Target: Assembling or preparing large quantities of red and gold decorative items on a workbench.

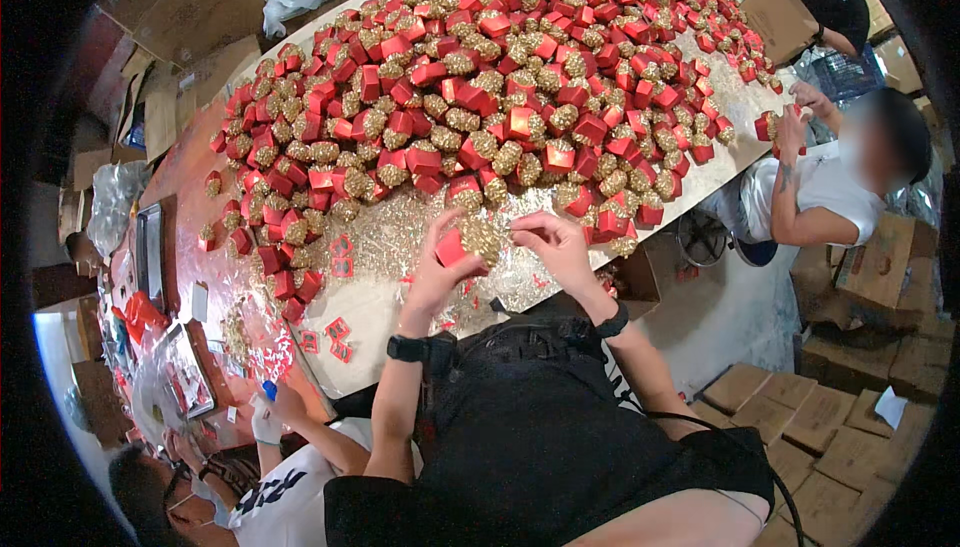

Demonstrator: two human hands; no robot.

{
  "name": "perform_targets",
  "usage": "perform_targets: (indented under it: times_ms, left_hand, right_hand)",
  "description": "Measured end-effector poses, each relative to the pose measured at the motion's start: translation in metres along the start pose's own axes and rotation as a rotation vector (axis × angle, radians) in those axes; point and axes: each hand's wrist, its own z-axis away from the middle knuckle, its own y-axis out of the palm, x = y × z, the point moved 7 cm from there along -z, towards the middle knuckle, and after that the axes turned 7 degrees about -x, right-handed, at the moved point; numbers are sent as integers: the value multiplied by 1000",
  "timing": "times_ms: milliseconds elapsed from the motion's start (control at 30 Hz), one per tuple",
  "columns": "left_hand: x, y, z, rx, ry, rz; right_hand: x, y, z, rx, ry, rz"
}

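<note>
My left hand [428,277] holds an ornament with a small red pot base and a rounded, glittery gold top [480,237]. Thumb and fingers wrap round the red base, and the gold part faces right. Just beside that top, my right hand [558,249] has thumb and index finger pinched together; what is between them is too small to make out. Beyond both hands lies a large heap of similar red-and-gold ornaments [470,92], tumbled in all directions. Gold scraps [385,222] litter the table around and under my hands.
Small flat red pieces [338,332] lie on the table [365,357] to the left. A person in white [825,182] handles ornaments at the right; another [300,487] works at the lower left. Stacked cardboard boxes [820,412] fill the lower right floor. An open carton [635,282] stands below the table edge.
</note>
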Motion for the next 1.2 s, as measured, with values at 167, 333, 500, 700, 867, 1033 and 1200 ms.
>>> perform_targets:
  times_ms: [167,333,500,700,867,1033,1200]
  left_hand:
    - [-10,4,9,-47,216,-300]
    - [-24,13,22,-92,386,-520]
    - [-30,26,33,-17,469,-660]
    - [-45,43,40,100,628,-681]
    - [-47,60,40,279,720,-735]
    - [-44,70,46,212,848,-699]
    - [-36,67,3,276,651,-912]
  right_hand:
    - [25,16,7,-37,-87,158]
    - [28,11,12,-39,-178,10]
    - [32,2,22,-15,-179,151]
    - [33,-2,19,106,-10,40]
    - [32,-8,28,133,89,71]
    - [37,-19,34,113,43,98]
    - [23,-58,50,-111,-48,564]
